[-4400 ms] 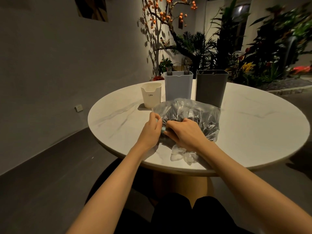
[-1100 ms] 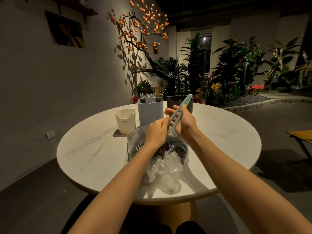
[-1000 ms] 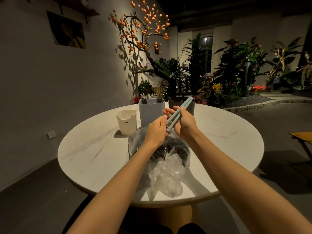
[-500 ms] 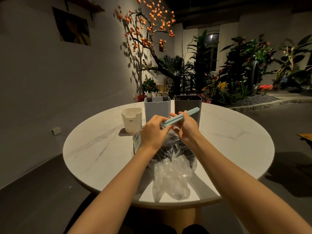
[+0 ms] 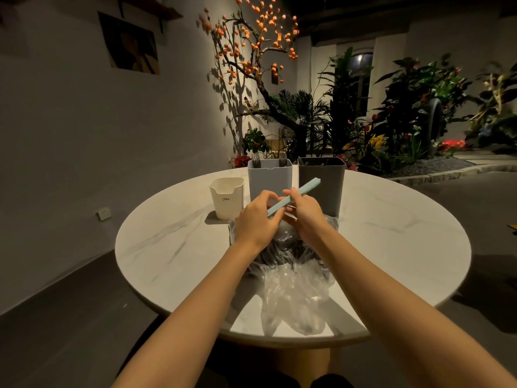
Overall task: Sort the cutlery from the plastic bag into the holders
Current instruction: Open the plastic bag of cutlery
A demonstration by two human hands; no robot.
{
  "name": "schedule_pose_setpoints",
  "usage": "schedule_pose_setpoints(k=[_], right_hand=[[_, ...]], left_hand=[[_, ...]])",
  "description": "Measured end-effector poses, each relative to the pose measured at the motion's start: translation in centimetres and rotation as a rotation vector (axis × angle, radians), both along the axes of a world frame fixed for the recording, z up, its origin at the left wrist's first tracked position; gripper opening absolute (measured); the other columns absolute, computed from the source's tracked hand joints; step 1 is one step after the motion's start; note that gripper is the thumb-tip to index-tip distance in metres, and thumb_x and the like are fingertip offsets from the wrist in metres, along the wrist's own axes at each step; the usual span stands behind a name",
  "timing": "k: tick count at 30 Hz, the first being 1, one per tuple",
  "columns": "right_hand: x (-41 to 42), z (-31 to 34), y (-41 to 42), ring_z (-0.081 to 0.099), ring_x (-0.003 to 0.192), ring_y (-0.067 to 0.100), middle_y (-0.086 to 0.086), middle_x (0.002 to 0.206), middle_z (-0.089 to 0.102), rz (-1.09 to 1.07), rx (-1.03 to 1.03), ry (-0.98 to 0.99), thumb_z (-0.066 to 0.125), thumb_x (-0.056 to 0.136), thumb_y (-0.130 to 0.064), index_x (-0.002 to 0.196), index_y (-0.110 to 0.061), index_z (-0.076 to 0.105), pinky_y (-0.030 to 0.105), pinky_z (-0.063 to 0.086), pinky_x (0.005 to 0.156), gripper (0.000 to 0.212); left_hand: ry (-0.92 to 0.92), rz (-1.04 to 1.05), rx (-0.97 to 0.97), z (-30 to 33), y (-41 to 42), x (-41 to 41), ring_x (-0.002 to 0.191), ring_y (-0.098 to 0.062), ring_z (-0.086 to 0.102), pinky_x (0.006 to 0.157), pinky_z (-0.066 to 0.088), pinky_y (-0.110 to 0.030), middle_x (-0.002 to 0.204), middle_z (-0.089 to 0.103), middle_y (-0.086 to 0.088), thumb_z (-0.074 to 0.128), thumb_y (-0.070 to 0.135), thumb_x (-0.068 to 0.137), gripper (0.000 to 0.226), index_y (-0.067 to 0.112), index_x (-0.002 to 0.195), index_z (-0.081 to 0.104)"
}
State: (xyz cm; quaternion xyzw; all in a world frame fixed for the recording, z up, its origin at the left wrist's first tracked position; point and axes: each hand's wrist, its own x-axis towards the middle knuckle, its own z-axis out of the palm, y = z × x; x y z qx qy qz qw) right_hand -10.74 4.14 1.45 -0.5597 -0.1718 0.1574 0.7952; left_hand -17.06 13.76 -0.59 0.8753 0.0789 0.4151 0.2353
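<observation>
The pale blue chopsticks [image 5: 293, 196], earlier inside the plastic bag [image 5: 293, 298], are now lifted out, gripped by both hands.

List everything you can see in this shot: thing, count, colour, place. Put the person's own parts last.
table: 1, white marble-look round top, centre of view
plastic bag: 1, clear, on the table's near side, dark cutlery inside
cream holder: 1, cream, short, leftmost of the row behind the bag
blue-grey holder: 1, pale blue-grey, middle of the row, fork tines showing at its rim
dark grey holder: 1, dark grey, right of the row
chopsticks: light blue, count unclear, held above the bag
picture: 1, dark, on the left wall
orange-fruited tree: 1, behind the table
plants: several, green with red and yellow flowers, back right
left hand: 1, grips the chopsticks' lower end
right hand: 1, holds the chopsticks
</observation>
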Motion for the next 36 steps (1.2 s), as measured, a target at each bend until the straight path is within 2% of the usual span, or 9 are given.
schedule_pose_setpoints(k=[2, 5, 7, 10, 16, 20, 24, 32, 36], right_hand=[[-0.5, 0.0, 0.8, 0.064, 0.087, 0.015, 0.012, 0.103, 0.064, 0.014, -0.034, -0.055, 0.043, 0.102, -0.027, 0.120, 0.000, 0.053, 0.019, 0.054, 0.061, 0.033], [-0.9, 0.0, 2.5, 0.067, 0.097, 0.023, 0.019, 0.113, 0.063, -0.009, -0.082, -0.113, 0.051, 0.099, -0.025, 0.119, 0.002, 0.052, 0.027, 0.058, 0.074, 0.033], [-1.2, -0.1, 3.7, 0.066, 0.100, 0.025, 0.020, 0.118, 0.062, -0.046, -0.106, -0.135, 0.056, 0.097, -0.022, 0.128, 0.001, 0.047, 0.031, 0.058, 0.078, 0.040], [-1.6, -0.5, 5.3, 0.067, 0.092, 0.022, 0.018, 0.116, 0.063, -0.038, -0.114, -0.136, 0.056, 0.096, -0.017, 0.140, -0.001, 0.036, 0.023, 0.058, 0.067, 0.051], [-0.7, -1.7, 6.5, 0.064, 0.088, 0.020, 0.013, 0.103, 0.066, -0.079, -0.327, -0.354, 0.045, 0.100, -0.009, 0.123, -0.002, 0.056, 0.025, 0.054, 0.072, 0.026], [0.0, -2.3, 7.0, 0.063, 0.080, 0.017, 0.003, 0.083, 0.067, -0.067, -0.516, -0.443, 0.044, 0.095, -0.005, 0.109, -0.003, 0.067, 0.033, 0.054, 0.076, 0.027], [-0.3, -2.4, 7.0, 0.066, 0.090, 0.022, 0.005, 0.091, 0.072, -0.073, -0.677, -0.603, 0.045, 0.091, -0.012, 0.101, -0.013, 0.070, 0.045, 0.055, 0.086, 0.027], [-0.3, -2.8, 7.0, 0.066, 0.091, 0.021, 0.007, 0.098, 0.071, -0.055, -0.671, -0.655, 0.045, 0.095, -0.011, 0.105, -0.010, 0.070, 0.044, 0.056, 0.086, 0.026], [-0.7, -2.4, 6.4, 0.065, 0.084, 0.021, 0.008, 0.091, 0.069, -0.001, -0.551, -0.598, 0.042, 0.094, -0.004, 0.103, -0.007, 0.068, 0.031, 0.056, 0.075, 0.028]], left_hand=[[0.019, 0.020, -0.023, -0.2, 0.3, -0.4, 0.085, -0.014, 0.062, 0.075, 0.053, -0.027, 0.105, 0.067, 0.000, 0.060, 0.037, 0.093, 0.029, 0.020, 0.116, 0.056], [0.035, 0.045, -0.046, -0.6, 1.2, -1.0, 0.092, -0.019, 0.064, 0.077, 0.052, -0.029, 0.112, 0.067, -0.002, 0.055, 0.036, 0.096, 0.031, 0.020, 0.123, 0.054], [0.048, 0.055, -0.056, -0.7, 1.8, -1.6, 0.097, -0.021, 0.064, 0.081, 0.053, -0.035, 0.116, 0.066, -0.003, 0.051, 0.036, 0.098, 0.033, 0.021, 0.127, 0.053], [0.060, 0.094, -0.118, -0.9, 3.2, -2.4, 0.097, -0.023, 0.062, 0.083, 0.053, -0.039, 0.113, 0.066, -0.004, 0.042, 0.035, 0.101, 0.030, 0.021, 0.124, 0.055], [0.164, 0.296, -0.174, -2.5, 7.4, -3.2, 0.094, -0.024, 0.062, 0.077, 0.053, -0.038, 0.112, 0.065, -0.003, 0.041, 0.035, 0.102, 0.024, 0.020, 0.114, 0.054], [0.276, 0.525, -0.177, -3.2, 8.9, -2.9, 0.091, -0.029, 0.061, 0.077, 0.053, -0.042, 0.107, 0.065, -0.008, 0.041, 0.029, 0.102, 0.018, 0.013, 0.108, 0.046], [0.465, 0.628, -0.176, -4.0, 9.7, -2.2, 0.098, -0.029, 0.059, 0.082, 0.053, -0.045, 0.114, 0.061, -0.012, 0.043, 0.025, 0.100, 0.022, 0.011, 0.117, 0.042], [0.572, 0.680, 0.015, -5.0, 10.1, -2.1, 0.114, -0.027, 0.048, 0.090, 0.034, -0.038, 0.121, 0.058, -0.010, 0.045, 0.035, 0.096, 0.032, 0.011, 0.115, 0.053], [0.493, 0.665, 0.005, -4.5, 9.5, -2.3, 0.116, -0.027, 0.044, 0.093, 0.034, -0.038, 0.123, 0.056, -0.009, 0.042, 0.035, 0.097, 0.032, 0.013, 0.116, 0.056]])
